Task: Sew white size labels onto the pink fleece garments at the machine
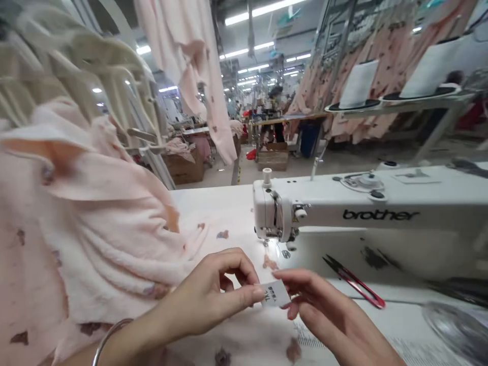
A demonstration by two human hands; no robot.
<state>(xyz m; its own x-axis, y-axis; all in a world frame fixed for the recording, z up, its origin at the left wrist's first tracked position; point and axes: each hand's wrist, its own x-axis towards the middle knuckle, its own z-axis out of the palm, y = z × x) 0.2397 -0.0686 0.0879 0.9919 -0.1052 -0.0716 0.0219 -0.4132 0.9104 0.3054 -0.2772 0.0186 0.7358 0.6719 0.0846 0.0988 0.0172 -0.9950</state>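
A small white garment label (275, 294) with dark print is pinched between the thumb and fingers of my left hand (229, 290). My right hand (324, 305) is at the label's right edge, its fingers apart and the fingertips at or touching it; the exact contact is unclear. Below both hands lies pink plush fabric (125, 244) printed with little bears, spread over the table and heaped up on the left. Just beyond the label stands the head of a white sewing machine (269, 213), its lamp lit and fabric lying close to the needle area.
Red-handled thread snips (356, 282) lie on the machine bed to the right. A clear round dish (457, 330) is at the right edge. White thread cones (358, 84) stand behind the machine. Pink garments (190, 56) hang overhead, and pale hangers (110, 76) are at the left.
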